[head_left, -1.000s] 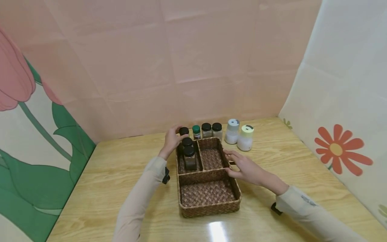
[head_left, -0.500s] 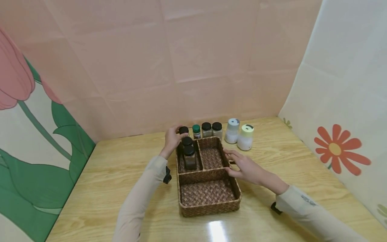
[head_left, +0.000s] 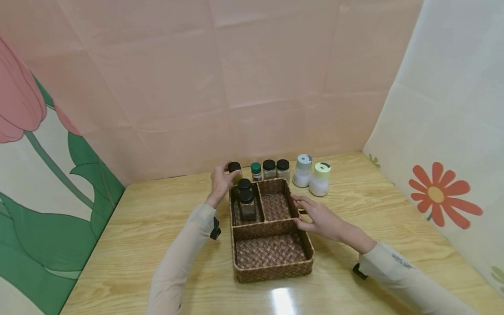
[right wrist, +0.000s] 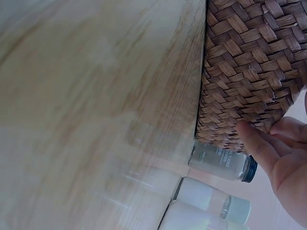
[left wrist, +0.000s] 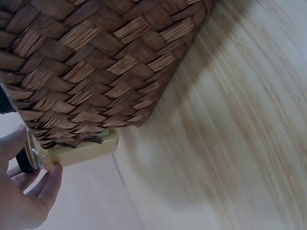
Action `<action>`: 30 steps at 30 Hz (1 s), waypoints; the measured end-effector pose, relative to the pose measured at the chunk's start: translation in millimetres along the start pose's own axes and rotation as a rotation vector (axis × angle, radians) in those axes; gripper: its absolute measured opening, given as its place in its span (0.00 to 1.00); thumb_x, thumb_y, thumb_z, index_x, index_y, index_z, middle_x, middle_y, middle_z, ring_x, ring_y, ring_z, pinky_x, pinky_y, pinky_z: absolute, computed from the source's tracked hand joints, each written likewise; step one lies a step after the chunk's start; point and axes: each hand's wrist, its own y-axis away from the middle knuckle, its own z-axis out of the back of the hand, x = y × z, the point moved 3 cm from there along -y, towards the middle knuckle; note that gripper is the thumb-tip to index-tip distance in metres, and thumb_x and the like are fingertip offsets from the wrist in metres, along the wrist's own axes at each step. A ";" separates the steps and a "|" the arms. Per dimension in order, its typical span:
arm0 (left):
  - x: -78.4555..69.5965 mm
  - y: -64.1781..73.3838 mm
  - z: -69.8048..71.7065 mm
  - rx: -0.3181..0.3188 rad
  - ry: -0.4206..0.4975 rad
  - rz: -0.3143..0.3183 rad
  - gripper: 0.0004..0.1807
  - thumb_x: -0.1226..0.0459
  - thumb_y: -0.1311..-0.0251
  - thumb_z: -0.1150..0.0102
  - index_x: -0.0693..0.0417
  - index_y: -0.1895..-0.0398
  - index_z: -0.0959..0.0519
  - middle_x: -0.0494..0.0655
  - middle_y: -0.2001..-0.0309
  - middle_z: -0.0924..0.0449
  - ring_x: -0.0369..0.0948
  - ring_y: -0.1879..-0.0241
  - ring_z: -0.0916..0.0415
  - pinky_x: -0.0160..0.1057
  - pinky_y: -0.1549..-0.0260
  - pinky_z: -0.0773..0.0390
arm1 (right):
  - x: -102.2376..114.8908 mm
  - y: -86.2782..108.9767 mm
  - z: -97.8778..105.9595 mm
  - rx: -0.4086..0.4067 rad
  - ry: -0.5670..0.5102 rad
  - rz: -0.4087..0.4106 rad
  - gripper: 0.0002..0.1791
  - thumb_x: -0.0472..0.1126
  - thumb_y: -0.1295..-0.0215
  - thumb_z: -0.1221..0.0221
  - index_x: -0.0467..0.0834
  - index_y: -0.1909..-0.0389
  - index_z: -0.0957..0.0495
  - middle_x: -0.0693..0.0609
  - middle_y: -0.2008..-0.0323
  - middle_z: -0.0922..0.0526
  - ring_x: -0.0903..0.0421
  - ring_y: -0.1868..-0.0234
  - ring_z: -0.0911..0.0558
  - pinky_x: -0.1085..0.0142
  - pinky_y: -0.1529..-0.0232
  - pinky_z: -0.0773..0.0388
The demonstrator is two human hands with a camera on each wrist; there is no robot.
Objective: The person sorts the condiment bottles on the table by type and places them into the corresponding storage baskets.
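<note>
Here, the left hand (head_left: 221,181) has a black-lidded jar (left wrist: 84,154) in its grip, thumb and fingers closed about its neck, just outside the woven basket (head_left: 273,273) at eleven o'clock. The right hand's (head_left: 320,220) grip is curled over the basket's edge at three o'clock (thumb near the divider (head_left: 263,223)). Worktop (head_left: 165,218) spreads broadly toward nine, while a narrow gap parts the held jar from the green-lidded jar (head_left: 256,169) at twelve.
</note>
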 end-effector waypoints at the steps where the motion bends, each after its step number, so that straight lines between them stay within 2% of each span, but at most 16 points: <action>1: -0.7 -0.4 1.2 -0.008 -0.002 -0.003 0.25 0.63 0.40 0.31 0.60 0.40 0.22 0.58 0.50 0.18 0.51 0.51 0.21 0.49 0.56 0.20 | 0.0 0.4 -0.2 0.001 -0.003 -0.001 0.35 0.41 0.35 0.37 0.29 0.32 0.36 0.35 0.38 0.27 0.45 0.48 0.18 0.54 0.52 0.19; 4: -4.2 -2.1 5.4 -0.035 0.000 -0.015 0.27 0.63 0.41 0.31 0.63 0.39 0.23 0.59 0.49 0.18 0.53 0.51 0.21 0.49 0.52 0.22 | -0.3 0.9 -0.4 0.001 -0.008 -0.004 0.35 0.41 0.35 0.37 0.30 0.32 0.36 0.35 0.37 0.28 0.45 0.48 0.18 0.54 0.52 0.19; 8: -11.2 -3.6 12.7 -0.069 0.012 -0.037 0.27 0.64 0.42 0.30 0.65 0.39 0.23 0.61 0.50 0.18 0.53 0.52 0.20 0.50 0.54 0.21 | -0.9 0.2 0.0 -0.002 -0.009 -0.005 0.35 0.41 0.35 0.37 0.29 0.32 0.36 0.35 0.37 0.28 0.44 0.47 0.18 0.53 0.51 0.20; 14: -20.4 -4.9 25.5 -0.066 0.005 -0.063 0.28 0.61 0.40 0.31 0.63 0.38 0.23 0.60 0.51 0.17 0.53 0.53 0.20 0.49 0.55 0.21 | -0.5 -0.1 0.0 -0.004 -0.008 0.007 0.35 0.41 0.35 0.37 0.29 0.32 0.36 0.34 0.37 0.29 0.44 0.48 0.18 0.52 0.52 0.20; 17: -25.7 -6.2 30.9 -0.084 -0.017 -0.069 0.28 0.62 0.40 0.30 0.63 0.38 0.23 0.60 0.52 0.17 0.52 0.54 0.19 0.49 0.54 0.21 | -1.8 -0.3 -0.4 -0.002 -0.005 0.005 0.35 0.41 0.35 0.37 0.30 0.32 0.36 0.35 0.37 0.29 0.44 0.48 0.18 0.53 0.51 0.20; 21: -32.9 -8.2 36.7 -0.110 -0.029 -0.067 0.27 0.63 0.40 0.30 0.64 0.39 0.23 0.61 0.51 0.17 0.53 0.52 0.20 0.50 0.52 0.22 | -3.6 -0.5 -0.6 -0.007 -0.002 0.010 0.35 0.41 0.36 0.37 0.29 0.32 0.36 0.34 0.37 0.29 0.44 0.48 0.18 0.53 0.52 0.19; 30: -45.3 -9.3 48.0 -0.137 -0.032 -0.053 0.28 0.61 0.40 0.30 0.62 0.38 0.23 0.60 0.50 0.17 0.51 0.56 0.17 0.47 0.56 0.20 | -3.8 -0.3 -2.3 -0.003 -0.002 0.009 0.35 0.41 0.35 0.38 0.29 0.32 0.36 0.34 0.37 0.29 0.44 0.48 0.18 0.53 0.52 0.19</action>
